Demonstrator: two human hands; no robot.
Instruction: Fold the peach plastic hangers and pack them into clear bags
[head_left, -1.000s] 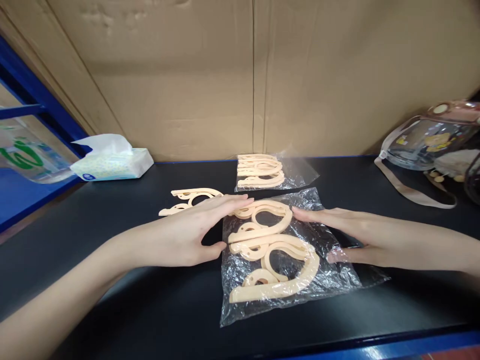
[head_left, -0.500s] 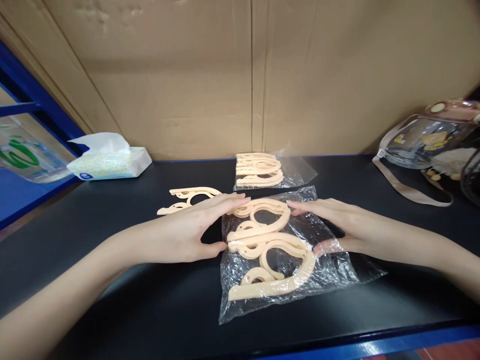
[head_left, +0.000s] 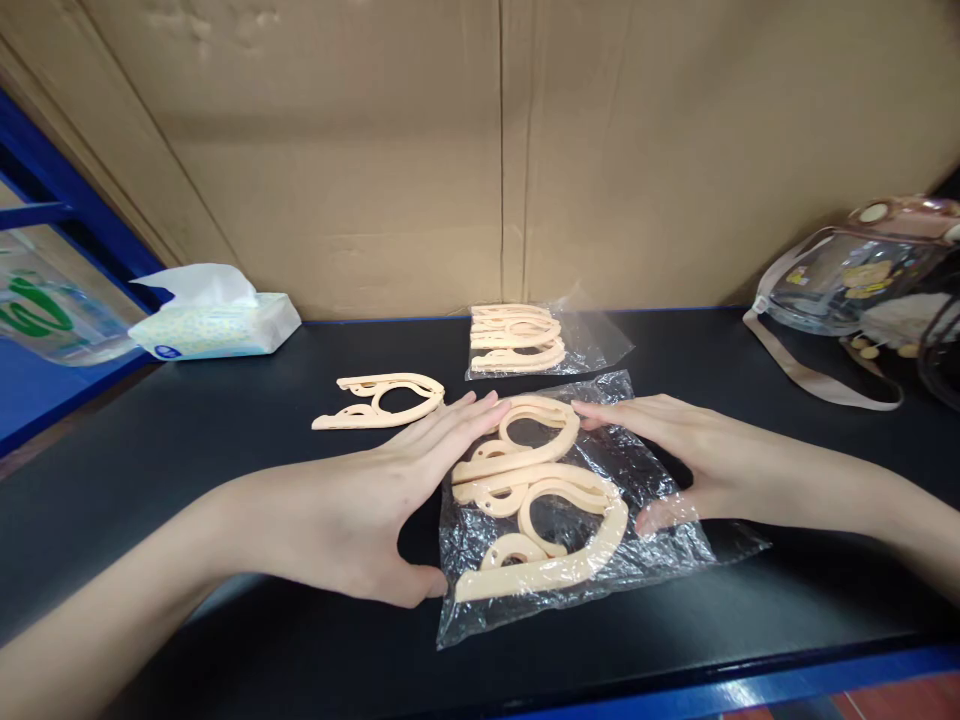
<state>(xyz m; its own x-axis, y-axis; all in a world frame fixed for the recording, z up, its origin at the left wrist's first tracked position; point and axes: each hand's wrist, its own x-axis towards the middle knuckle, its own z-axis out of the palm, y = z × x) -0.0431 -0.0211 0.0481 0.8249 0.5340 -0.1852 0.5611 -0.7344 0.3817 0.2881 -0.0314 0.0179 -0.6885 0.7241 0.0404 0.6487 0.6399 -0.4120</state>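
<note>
Two beige folding clothes hangers (head_left: 551,575) lie one behind the other inside a clear plastic bag (head_left: 660,540), flat on the black table. My left hand (head_left: 390,500) is open at the bag's left side, its fingertips at the far hanger and its thumb by the near hanger's left end. On the right, my right hand (head_left: 682,455) rests open over the bag, thumb apart from the fingers, fingertips beside the far hanger's curved end. A loose folded hanger (head_left: 409,383) lies behind my left hand.
Another clear bag holding several beige hangers (head_left: 517,335) lies at the back, near the cardboard wall (head_left: 337,150). A tissue pack (head_left: 217,325) sits at the back left, with a plastic bottle (head_left: 60,310) beyond it. A clear drink bottle (head_left: 832,275) with a strap (head_left: 810,385) lies right.
My left hand has spread wider, its thumb moving down toward the near hanger's end. My right thumb has shifted slightly down and away from the near hanger. The bag has barely moved.
</note>
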